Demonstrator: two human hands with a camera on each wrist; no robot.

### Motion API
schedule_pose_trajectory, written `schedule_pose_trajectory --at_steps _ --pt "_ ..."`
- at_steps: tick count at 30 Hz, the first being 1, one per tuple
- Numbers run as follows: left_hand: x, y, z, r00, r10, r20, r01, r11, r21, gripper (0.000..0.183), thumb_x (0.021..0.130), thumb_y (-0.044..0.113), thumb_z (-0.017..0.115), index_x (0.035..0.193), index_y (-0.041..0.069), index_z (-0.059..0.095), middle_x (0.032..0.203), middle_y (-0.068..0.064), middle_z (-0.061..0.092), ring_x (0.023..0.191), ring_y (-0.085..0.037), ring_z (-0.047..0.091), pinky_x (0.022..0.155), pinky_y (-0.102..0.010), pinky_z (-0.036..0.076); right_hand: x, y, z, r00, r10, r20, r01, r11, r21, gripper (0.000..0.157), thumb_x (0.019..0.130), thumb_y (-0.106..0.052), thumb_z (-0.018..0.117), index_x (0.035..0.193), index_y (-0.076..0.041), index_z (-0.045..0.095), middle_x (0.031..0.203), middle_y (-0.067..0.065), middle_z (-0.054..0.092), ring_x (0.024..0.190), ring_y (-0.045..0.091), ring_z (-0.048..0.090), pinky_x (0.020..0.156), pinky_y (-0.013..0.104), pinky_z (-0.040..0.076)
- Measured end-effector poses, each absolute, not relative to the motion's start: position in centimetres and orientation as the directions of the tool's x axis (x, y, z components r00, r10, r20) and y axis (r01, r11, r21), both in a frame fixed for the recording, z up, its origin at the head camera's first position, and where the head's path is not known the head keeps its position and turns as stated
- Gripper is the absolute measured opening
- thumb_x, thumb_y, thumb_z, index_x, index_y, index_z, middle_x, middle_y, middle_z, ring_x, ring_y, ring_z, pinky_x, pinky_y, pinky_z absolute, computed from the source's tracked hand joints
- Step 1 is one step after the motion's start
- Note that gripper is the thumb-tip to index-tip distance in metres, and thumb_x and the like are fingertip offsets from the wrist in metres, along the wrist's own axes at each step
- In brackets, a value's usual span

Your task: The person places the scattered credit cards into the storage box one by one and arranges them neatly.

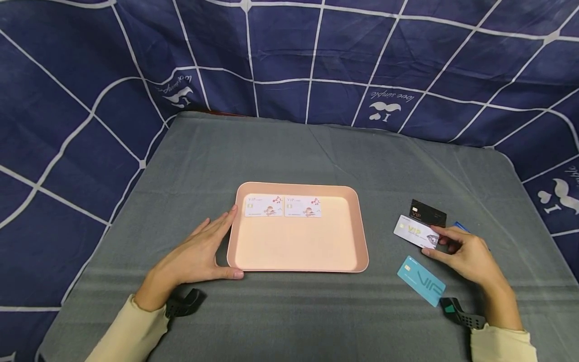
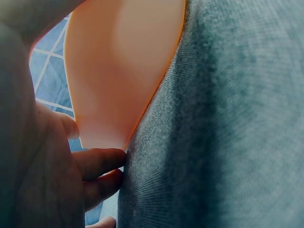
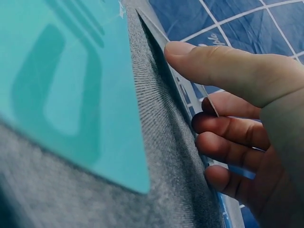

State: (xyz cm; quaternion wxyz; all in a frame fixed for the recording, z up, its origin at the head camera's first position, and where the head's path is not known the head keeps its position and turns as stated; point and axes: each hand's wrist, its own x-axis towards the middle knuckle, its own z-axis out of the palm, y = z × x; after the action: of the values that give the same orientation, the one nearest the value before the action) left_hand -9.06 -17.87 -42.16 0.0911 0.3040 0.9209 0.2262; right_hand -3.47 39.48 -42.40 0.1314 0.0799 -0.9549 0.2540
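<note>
Right grip (image 1: 468, 256) pinches white card (image 1: 414, 232) between black card (image 1: 427, 212) and teal card (image 1: 420, 279).

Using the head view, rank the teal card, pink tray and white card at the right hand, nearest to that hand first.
1. White card: pinched by the right hand.
2. Teal card: just below, apart from the hand.
3. Pink tray: off to the left.

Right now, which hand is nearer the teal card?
Right: the right hand is beside the teal card; the left hand is far left of it, touching the pink tray.
</note>
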Motion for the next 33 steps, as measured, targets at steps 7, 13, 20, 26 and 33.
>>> schedule_pose_trajectory --at_steps 7,13,20,26,33 --pt "-9.1 -17.9 -42.3 -0.795 0.606 -0.023 0.525 0.707 0.474 0.129 0.072 0.075 0.07 0.159 0.007 0.005 0.162 -0.017 0.019 0.143 -0.041 0.029 0.113 -0.063 0.017 -3.6 39.3 -42.3 -0.934 -0.048 0.354 -0.226 0.848 -0.479 0.05 0.057 -0.006 0.094 0.103 -0.001 0.075 0.076 -0.003 0.061 0.067 -0.003 0.051 0.06 0.011 0.038" --pt "-9.0 -17.8 -42.3 -0.797 0.603 -0.026 0.522 0.709 0.474 0.129 0.071 0.076 0.069 0.159 0.006 0.006 0.162 -0.016 0.018 0.144 -0.04 0.028 0.113 -0.063 0.016 -3.6 39.0 -42.2 -0.912 0.001 0.41 -0.221 0.841 -0.495 0.052 0.052 -0.004 0.096 0.1 -0.002 0.077 0.074 -0.006 0.062 0.07 -0.009 0.052 0.061 0.012 0.037" --pt "-9.1 -17.9 -42.2 -0.798 0.602 -0.027 0.52 0.71 0.474 0.129 0.072 0.076 0.069 0.159 0.007 0.005 0.161 -0.019 0.021 0.143 -0.04 0.03 0.113 -0.062 0.017 -3.5 38.3 -41.8 -0.903 0.03 0.429 -0.213 0.834 -0.509 0.052 0.051 -0.002 0.095 0.1 -0.002 0.077 0.076 -0.009 0.062 0.07 -0.01 0.053 0.061 0.01 0.037" --pt "-9.0 -17.9 -42.1 -0.796 0.604 -0.027 0.523 0.71 0.473 0.128 0.072 0.075 0.069 0.159 0.007 0.005 0.161 -0.018 0.02 0.143 -0.04 0.03 0.113 -0.062 0.017 -3.4 37.3 -41.2 -0.88 -0.005 0.476 -0.272 0.826 -0.494 0.055 0.048 0.002 0.095 0.1 -0.002 0.077 0.076 -0.007 0.062 0.071 -0.008 0.052 0.059 0.011 0.038" --pt "-9.1 -17.9 -42.0 -0.796 0.605 -0.035 0.519 0.711 0.475 0.128 0.073 0.076 0.069 0.159 0.007 0.005 0.162 -0.017 0.018 0.143 -0.04 0.029 0.113 -0.063 0.017 -3.4 36.7 -40.5 -0.863 -0.049 0.503 -0.321 0.821 -0.472 0.057 0.045 0.002 0.095 0.098 -0.002 0.077 0.074 -0.005 0.061 0.069 -0.004 0.051 0.053 0.016 0.035"
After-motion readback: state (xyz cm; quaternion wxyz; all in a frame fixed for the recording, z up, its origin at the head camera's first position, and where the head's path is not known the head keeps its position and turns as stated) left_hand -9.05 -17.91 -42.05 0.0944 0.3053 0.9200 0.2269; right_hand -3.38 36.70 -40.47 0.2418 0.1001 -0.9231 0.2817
